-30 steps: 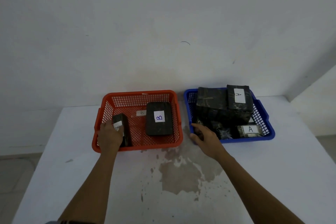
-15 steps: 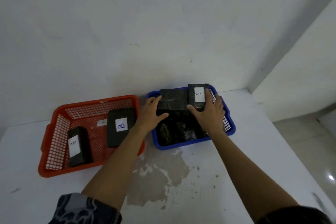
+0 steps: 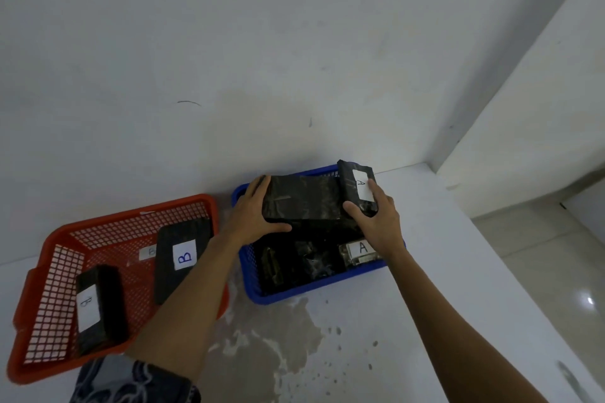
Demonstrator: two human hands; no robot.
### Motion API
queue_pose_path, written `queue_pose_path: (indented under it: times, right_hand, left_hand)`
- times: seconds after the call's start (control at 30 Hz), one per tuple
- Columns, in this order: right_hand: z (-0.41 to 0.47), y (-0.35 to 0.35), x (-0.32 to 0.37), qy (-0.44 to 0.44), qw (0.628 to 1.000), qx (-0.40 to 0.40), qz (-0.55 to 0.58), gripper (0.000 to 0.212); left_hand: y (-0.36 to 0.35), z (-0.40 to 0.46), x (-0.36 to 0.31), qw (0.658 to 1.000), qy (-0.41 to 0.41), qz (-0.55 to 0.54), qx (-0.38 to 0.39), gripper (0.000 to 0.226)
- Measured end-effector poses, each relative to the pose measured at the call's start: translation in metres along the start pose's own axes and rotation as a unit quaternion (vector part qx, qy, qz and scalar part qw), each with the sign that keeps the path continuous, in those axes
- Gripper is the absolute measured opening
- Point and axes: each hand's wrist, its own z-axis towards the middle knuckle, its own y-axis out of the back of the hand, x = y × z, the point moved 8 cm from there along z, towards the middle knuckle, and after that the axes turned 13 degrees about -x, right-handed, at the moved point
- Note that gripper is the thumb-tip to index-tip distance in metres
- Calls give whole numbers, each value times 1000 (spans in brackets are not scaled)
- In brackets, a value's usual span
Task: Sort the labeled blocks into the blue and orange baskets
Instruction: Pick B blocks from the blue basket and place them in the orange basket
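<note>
Both my hands are in the blue basket [image 3: 248,291], which sits on the white counter [image 3: 442,304] against the wall. My left hand [image 3: 252,216] grips the left end of a big black block [image 3: 301,198] lying on top of the pile: fingers up its far-left edge, thumb hooked under the near edge. My right hand [image 3: 376,222] is on the right end of that same pile, thumb against the big block's near right corner, fingers curled over a narrower black block with an A label [image 3: 355,186] that stands tilted at the back right of the basket. Can't tell how much of the grip is on which block.

Lower in the blue basket, more black wrapped blocks; one at front right shows a second A label [image 3: 361,249], just beside my right wrist. The rest are dark and shiny, labels not readable.

The orange basket [image 3: 29,337] sits just left of the blue one, near it, partly covered by my left forearm. Two black blocks inside: a flat one with a B label [image 3: 183,255] toward the back right, and a smaller one with a B label [image 3: 95,307] at the front left. A small white tag [image 3: 147,252] lies on the basket floor between them, letter faint.

Counter has a wet-looking stain [image 3: 271,337] in front of the baskets. Patterned dark sleeve [image 3: 131,383] at the bottom edge.
</note>
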Motion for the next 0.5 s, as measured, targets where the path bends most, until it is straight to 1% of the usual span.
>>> queue_pose_path:
  times: [0.1, 0.2, 0.23, 0.3, 0.37, 0.5]
  right_hand:
    - [1, 3, -2, -15, 999, 12, 30, 83]
    - [0, 1, 5, 4, 999, 31, 35, 79]
    - [-2, -1, 8, 12, 999, 37, 37, 78]
    - [-6, -4, 17, 25, 998, 47, 41, 77]
    - [-11, -6, 24, 40, 997, 51, 36, 78]
    - [-17, 3, 12, 47, 998, 31, 6, 81]
  left_hand:
    - [16, -5, -2, 998, -4, -45, -45, 133]
    - [37, -18, -4, 992, -30, -47, -112, 129]
    - [42, -24, -5, 989, -32, -65, -126, 127]
    - [52, -36, -6, 981, -23, -127, -143, 124]
    - [61, -49, -3, 973, -9, -164, -161, 123]
    - [80, -80, 16, 966, 18, -158, -204, 118]
